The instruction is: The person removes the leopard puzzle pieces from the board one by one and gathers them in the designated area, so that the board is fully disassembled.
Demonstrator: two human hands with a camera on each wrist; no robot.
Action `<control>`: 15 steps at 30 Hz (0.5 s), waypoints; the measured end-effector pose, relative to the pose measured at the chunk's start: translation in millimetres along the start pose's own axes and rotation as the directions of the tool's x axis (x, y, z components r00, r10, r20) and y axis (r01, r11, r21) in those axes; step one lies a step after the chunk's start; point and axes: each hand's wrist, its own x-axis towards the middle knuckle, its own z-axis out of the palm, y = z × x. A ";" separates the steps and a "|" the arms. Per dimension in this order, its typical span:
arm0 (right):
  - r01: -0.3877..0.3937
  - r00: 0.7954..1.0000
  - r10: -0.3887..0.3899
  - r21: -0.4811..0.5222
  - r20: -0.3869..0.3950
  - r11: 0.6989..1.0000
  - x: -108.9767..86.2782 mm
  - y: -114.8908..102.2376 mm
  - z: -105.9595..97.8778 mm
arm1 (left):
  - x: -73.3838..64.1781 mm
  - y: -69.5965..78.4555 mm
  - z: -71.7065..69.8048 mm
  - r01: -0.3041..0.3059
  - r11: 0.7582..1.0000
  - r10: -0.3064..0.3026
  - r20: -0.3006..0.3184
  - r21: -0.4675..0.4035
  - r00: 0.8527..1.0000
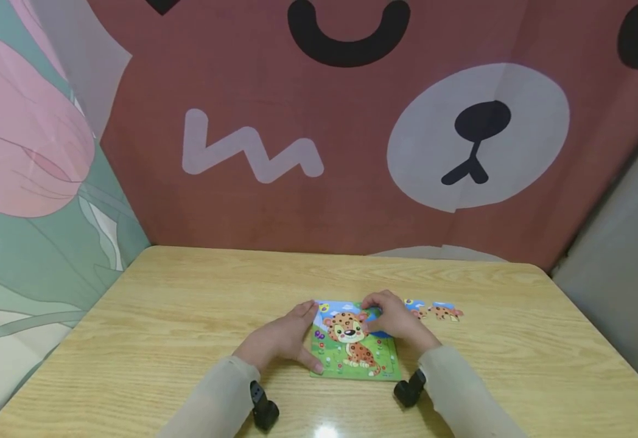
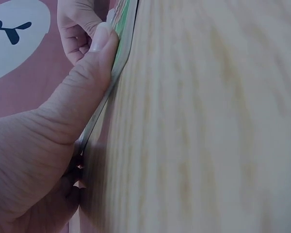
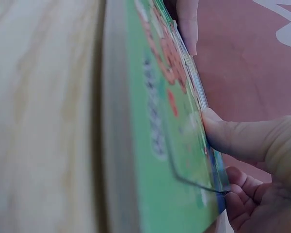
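A jigsaw puzzle board (image 1: 352, 370) with a spotted leopard cub on green grass lies flat on the table. My left hand (image 1: 283, 340) holds its left side, thumb on the lower left corner and fingers at the upper left. In the left wrist view, that thumb (image 2: 94, 53) lies over the board's edge. My right hand (image 1: 396, 319) is over the upper right part, thumb and forefinger pinching a puzzle piece largely hidden by the hand. A dark blue patch of the board shows beneath this hand. The right thumb (image 3: 228, 133) rests at the picture's surface in the right wrist view.
Loose puzzle pieces (image 1: 445, 312) lie on the wooden table (image 1: 187, 304) just right of the board, partly behind my right hand. A brown cloth (image 1: 352, 213) with a bear's face hangs behind the table's back edge. A flowered cloth (image 1: 34, 152) hangs at the left.
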 end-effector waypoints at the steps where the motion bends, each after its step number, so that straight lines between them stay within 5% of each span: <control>1: -0.005 1.000 0.005 -0.001 -0.002 1.000 -0.2 0.5 0.5 | -0.1 0.2 0.1 0.000 1.000 0.000 0.000 0.001 1.000; 15: -0.050 0.996 0.051 0.013 -0.070 0.999 -5.1 -1.6 9.5 | -0.6 0.7 1.5 0.007 1.000 -0.007 -0.006 0.007 1.000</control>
